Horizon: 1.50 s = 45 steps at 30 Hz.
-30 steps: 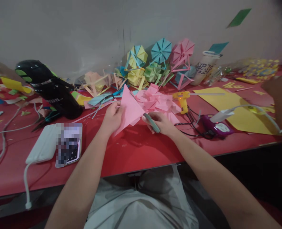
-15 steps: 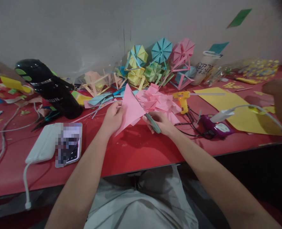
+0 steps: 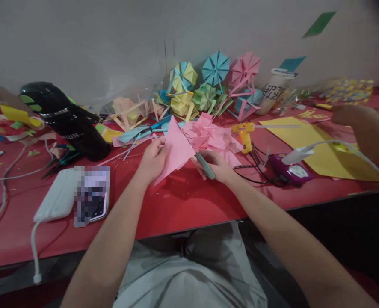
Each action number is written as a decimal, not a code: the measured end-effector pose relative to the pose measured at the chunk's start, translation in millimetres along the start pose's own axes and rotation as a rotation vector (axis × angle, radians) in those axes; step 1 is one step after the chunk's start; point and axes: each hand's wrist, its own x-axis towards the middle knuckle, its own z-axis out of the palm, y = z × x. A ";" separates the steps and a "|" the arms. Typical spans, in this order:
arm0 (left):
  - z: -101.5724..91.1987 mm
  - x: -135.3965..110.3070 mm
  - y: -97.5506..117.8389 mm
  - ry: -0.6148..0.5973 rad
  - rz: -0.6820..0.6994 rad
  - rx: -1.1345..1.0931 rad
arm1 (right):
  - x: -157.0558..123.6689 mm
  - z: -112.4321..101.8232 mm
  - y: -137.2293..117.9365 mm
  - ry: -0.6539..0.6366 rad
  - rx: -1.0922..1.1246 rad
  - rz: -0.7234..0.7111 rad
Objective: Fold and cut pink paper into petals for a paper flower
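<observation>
My left hand (image 3: 151, 159) pinches a pink sheet of paper (image 3: 176, 147) by its left edge, holding it tilted above the red table (image 3: 183, 201). My right hand (image 3: 217, 164) is closed around the grey-green handle of scissors (image 3: 205, 166), right against the paper's right edge; the blades are hidden behind the sheet. Just behind the paper lies a heap of folded pink pieces (image 3: 213, 136).
A yellow glue gun (image 3: 244, 133), a purple device (image 3: 287, 170) with cables and a yellow sheet (image 3: 321, 147) lie to the right. Another person's arm (image 3: 365, 130) reaches in at far right. Left: a black bottle (image 3: 66, 120), a white power bank (image 3: 57, 194), a phone (image 3: 91, 194). Paper pinwheels (image 3: 215, 70) line the wall.
My hands and the pink paper have barely shifted. The other person's arm at the right has moved further in to the left and lower over the table.
</observation>
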 end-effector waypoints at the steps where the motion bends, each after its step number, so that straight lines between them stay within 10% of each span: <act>1: 0.3 -0.4 0.0 -0.003 -0.007 -0.008 | 0.1 0.2 -0.3 -0.002 0.003 0.002; 45: 0.9 -4.4 5.6 -0.050 -0.026 -0.004 | 1.2 -0.8 -0.9 0.011 -0.019 0.030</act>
